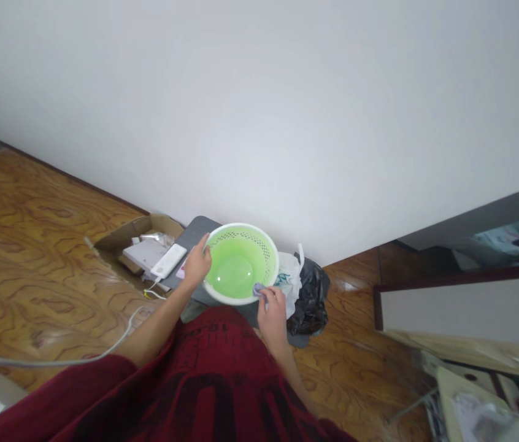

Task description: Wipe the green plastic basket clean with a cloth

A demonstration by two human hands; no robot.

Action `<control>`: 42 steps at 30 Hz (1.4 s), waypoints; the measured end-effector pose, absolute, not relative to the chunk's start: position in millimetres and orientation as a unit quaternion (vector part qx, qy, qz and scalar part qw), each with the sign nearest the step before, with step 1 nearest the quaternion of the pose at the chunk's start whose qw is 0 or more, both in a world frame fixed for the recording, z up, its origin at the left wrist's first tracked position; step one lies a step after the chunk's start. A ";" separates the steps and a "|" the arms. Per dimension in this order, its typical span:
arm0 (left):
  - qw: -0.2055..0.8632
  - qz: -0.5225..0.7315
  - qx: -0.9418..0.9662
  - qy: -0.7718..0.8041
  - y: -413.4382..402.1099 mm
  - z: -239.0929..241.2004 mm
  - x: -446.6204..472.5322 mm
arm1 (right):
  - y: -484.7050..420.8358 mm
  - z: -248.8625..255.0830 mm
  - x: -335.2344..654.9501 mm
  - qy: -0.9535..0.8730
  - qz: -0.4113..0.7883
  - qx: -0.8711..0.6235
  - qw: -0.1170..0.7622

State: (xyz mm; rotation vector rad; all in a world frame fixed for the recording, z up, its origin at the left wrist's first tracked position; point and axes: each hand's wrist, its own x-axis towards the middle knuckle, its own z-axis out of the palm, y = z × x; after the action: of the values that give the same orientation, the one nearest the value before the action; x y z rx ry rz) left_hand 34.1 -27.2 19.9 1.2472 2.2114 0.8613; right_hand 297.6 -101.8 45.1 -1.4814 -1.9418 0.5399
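Observation:
A round green plastic basket (240, 264) with a white rim and small holes in its wall sits on a dark grey board (197, 233) by the wall. My left hand (196, 264) is closed on the basket's left rim. My right hand (272, 307) pinches a small pale blue cloth (258, 288) against the rim at the near right. The inside of the basket looks empty.
A torn cardboard box (146, 230) with white packets and a white power bank (169, 260) lies left of the basket. A white cable (116, 344) runs over the wooden floor. A white bag (289, 276) and a black bag (312, 294) stand at the right. A low table edge (453, 344) is further right.

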 end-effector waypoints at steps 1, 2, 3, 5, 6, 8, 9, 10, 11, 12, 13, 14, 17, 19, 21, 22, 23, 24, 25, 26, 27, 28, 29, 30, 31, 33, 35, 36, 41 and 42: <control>0.229 0.314 0.454 0.802 -27.4 19.9 34.0 | -97.9 45.3 298.4 -0.734 0.201 -0.566 0.317; 0.229 0.316 0.454 0.801 -27.5 20.1 34.0 | -91.9 45.5 300.2 -0.731 0.196 -0.570 0.320; 0.230 0.318 0.453 0.801 -27.7 20.2 34.0 | -84.2 45.6 302.8 -0.729 0.191 -0.574 0.321; 0.232 0.321 0.451 0.800 -27.9 20.7 34.1 | -65.7 45.5 309.0 -0.727 0.185 -0.577 0.322; 0.233 0.323 0.451 0.799 -27.9 21.0 34.2 | -56.3 45.3 312.0 -0.726 0.186 -0.578 0.324; 0.232 0.327 0.453 0.796 -27.8 21.8 34.6 | -40.4 44.8 316.0 -0.721 0.188 -0.580 0.328; 0.231 0.327 0.454 0.796 -27.8 22.3 34.9 | -35.0 44.6 316.7 -0.719 0.188 -0.582 0.329; 0.230 0.328 0.453 0.797 -27.7 22.9 35.2 | -31.8 44.7 316.5 -0.718 0.186 -0.585 0.329; 0.229 0.327 0.452 0.798 -27.8 23.6 35.5 | -31.0 45.0 315.6 -0.717 0.183 -0.587 0.328; 0.229 0.325 0.451 0.799 -27.9 24.4 35.8 | -32.5 45.6 314.0 -0.718 0.178 -0.589 0.326; 0.229 0.322 0.449 0.801 -28.0 25.2 36.0 | -36.4 46.4 312.2 -0.721 0.173 -0.589 0.322; 0.228 0.320 0.449 0.803 -28.2 26.0 36.2 | -42.3 47.4 310.2 -0.724 0.170 -0.588 0.318; 0.226 0.315 0.450 0.804 -28.6 27.0 36.0 | -68.4 49.3 304.3 -0.734 0.174 -0.581 0.306; 0.226 0.316 0.450 0.804 -28.7 26.2 35.5 | -87.0 48.9 301.1 -0.735 0.191 -0.575 0.303; 0.228 0.320 0.451 0.802 -28.6 24.5 34.8 | -100.6 47.4 299.3 -0.735 0.208 -0.569 0.304; 0.229 0.322 0.451 0.800 -28.6 23.5 34.5 | -103.9 46.5 299.3 -0.735 0.213 -0.567 0.306; 0.230 0.324 0.452 0.799 -28.5 22.7 34.3 | -104.4 45.7 299.9 -0.734 0.215 -0.566 0.308; 0.230 0.325 0.452 0.798 -28.5 22.2 34.2 | -101.8 45.0 301.3 -0.734 0.213 -0.566 0.309; 0.230 0.326 0.453 0.797 -28.6 22.1 34.2 | -96.4 44.5 303.5 -0.733 0.209 -0.569 0.311; 0.231 0.326 0.452 0.797 -28.6 22.4 34.2 | -88.3 44.1 306.4 -0.731 0.203 -0.571 0.313; 0.233 0.325 0.451 0.798 -28.8 23.1 34.4 | -78.4 43.7 309.7 -0.729 0.196 -0.574 0.316; 0.235 0.324 0.450 0.798 -28.9 24.1 34.7 | -67.2 43.4 313.3 -0.726 0.190 -0.578 0.321; 0.238 0.323 0.449 0.798 -29.1 25.3 35.0 | -55.7 43.1 316.7 -0.722 0.186 -0.581 0.324; 0.240 0.321 0.448 0.799 -29.3 26.6 35.3 | -44.6 42.8 319.7 -0.718 0.185 -0.585 0.328; 0.241 0.319 0.447 0.801 -29.5 27.7 35.5 | -34.8 42.5 321.9 -0.716 0.184 -0.587 0.329; 0.239 0.314 0.446 0.803 -29.8 28.8 35.7 | -21.4 42.1 323.6 -0.716 0.185 -0.587 0.331; 0.236 0.310 0.446 0.806 -29.9 28.1 35.4 | -18.5 42.0 321.6 -0.719 0.185 -0.582 0.333; 0.235 0.309 0.447 0.806 -29.9 27.3 35.2 | -21.0 42.1 319.5 -0.720 0.183 -0.581 0.334; 0.232 0.310 0.449 0.805 -29.7 23.2 34.3 | -58.9 42.9 307.8 -0.716 0.167 -0.591 0.333; 0.231 0.311 0.450 0.805 -29.7 23.0 34.4 | -67.9 42.8 306.1 -0.714 0.170 -0.592 0.333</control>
State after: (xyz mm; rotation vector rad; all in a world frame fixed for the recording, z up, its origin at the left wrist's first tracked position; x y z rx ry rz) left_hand 34.4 -29.7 23.0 1.2364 2.2130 0.8553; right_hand 306.1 -67.9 42.8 -1.5451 -1.8653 0.4437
